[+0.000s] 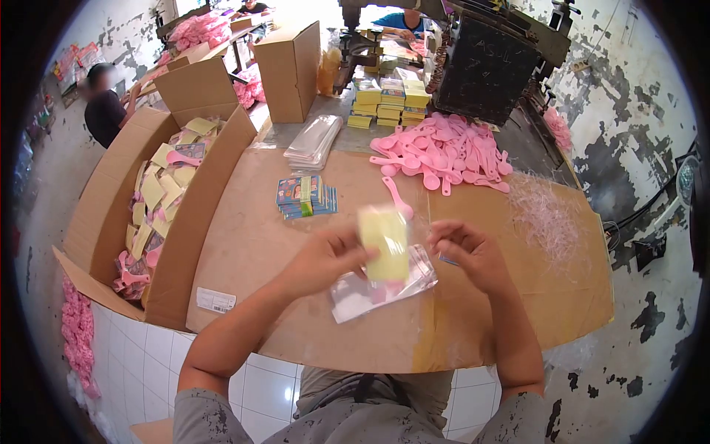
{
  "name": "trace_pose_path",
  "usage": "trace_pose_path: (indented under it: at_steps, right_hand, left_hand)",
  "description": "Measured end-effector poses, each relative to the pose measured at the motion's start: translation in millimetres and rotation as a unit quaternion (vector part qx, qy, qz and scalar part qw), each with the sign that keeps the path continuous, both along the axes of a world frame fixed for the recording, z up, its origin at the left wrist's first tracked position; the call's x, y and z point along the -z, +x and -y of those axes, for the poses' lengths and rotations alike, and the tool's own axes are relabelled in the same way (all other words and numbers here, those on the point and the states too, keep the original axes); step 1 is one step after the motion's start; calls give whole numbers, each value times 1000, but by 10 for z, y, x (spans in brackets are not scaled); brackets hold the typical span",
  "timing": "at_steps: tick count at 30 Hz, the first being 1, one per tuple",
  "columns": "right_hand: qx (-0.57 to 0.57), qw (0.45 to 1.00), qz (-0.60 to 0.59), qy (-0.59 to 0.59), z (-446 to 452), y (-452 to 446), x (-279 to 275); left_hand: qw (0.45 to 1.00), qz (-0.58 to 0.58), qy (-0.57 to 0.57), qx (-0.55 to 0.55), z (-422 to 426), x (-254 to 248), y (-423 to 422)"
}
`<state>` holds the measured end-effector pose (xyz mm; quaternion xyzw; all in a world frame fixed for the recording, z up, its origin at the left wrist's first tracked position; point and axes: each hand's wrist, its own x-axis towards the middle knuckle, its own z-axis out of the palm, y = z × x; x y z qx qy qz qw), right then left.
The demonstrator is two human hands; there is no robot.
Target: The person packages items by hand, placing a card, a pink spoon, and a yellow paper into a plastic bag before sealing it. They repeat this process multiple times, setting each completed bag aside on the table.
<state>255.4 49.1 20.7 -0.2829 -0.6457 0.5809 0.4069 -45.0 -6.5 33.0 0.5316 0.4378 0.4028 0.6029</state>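
Observation:
My left hand (336, 255) is closed on a pale yellow card packet (386, 240) in shiny clear plastic, blurred by motion. Beneath it lies a stack of clear plastic bags (351, 302), with something pink showing near the packet's lower end. To the right of the packet, my right hand (473, 259) has loosely curled fingers held apart, and no object is plain in them. A small blue edge shows below those fingers. One pink measuring spoon (397, 196) lies just beyond the packet. Banded blue picture cards (299, 196) sit to the left.
An open carton (188, 277) at left holds packed yellow cards and pink spoons. Toward the back are more plastic bags (314, 142), a pink spoon heap (444, 152), card stacks (390, 96) and a black machine (484, 63). Pink shreds (547, 218) lie right. Other people work beyond.

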Motion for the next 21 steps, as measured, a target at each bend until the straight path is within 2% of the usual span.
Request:
trace_pose_path:
  at_steps: [1, 2, 3, 4, 5, 6, 8, 9, 11, 13, 15, 17, 21]
  right_hand:
    - [38, 997, 57, 24, -50, 72, -10]
    - [75, 990, 113, 47, -108, 166, -12]
    - [112, 977, 169, 70, -158, 247, -18]
    - [115, 969, 204, 77, -189, 299, -40]
    - [120, 961, 236, 84, -209, 340, -65]
    - [125, 951, 268, 91, -222, 381, -70]
    - [138, 899, 366, 197, -246, 469, -19]
    - [143, 864, 414, 248, -252, 511, 9]
    - [149, 835, 459, 263, -244, 611, 49]
    - [143, 825, 486, 252, -272, 669, 71]
    - [129, 834, 492, 211, -333, 711, 111]
    - [129, 847, 469, 215, -376, 733, 174]
    - [127, 883, 426, 151, -333, 677, 86]
  left_hand:
    - [998, -16, 0, -56, -31, -71, -101]
    - [978, 45, 102, -177, -115, 42, -269]
    - [929, 104, 200, -293, -207, 151, -433]
    - [863, 282, 244, -341, -266, -33, -518]
    - [829, 308, 264, -385, -266, -218, -522]
    - [845, 278, 270, -370, -279, -185, -533]
    - [872, 217, 280, -339, -340, 54, -562]
    - [909, 144, 259, -291, -382, 259, -571]
    - [959, -86, 166, -213, -306, 376, -305]
    - [931, -253, 241, -108, -152, 369, -21]
    - [885, -337, 315, -61, -98, 508, 126]
    - [834, -392, 384, -53, -74, 579, 218]
    - [881, -347, 321, -29, -101, 621, 194]
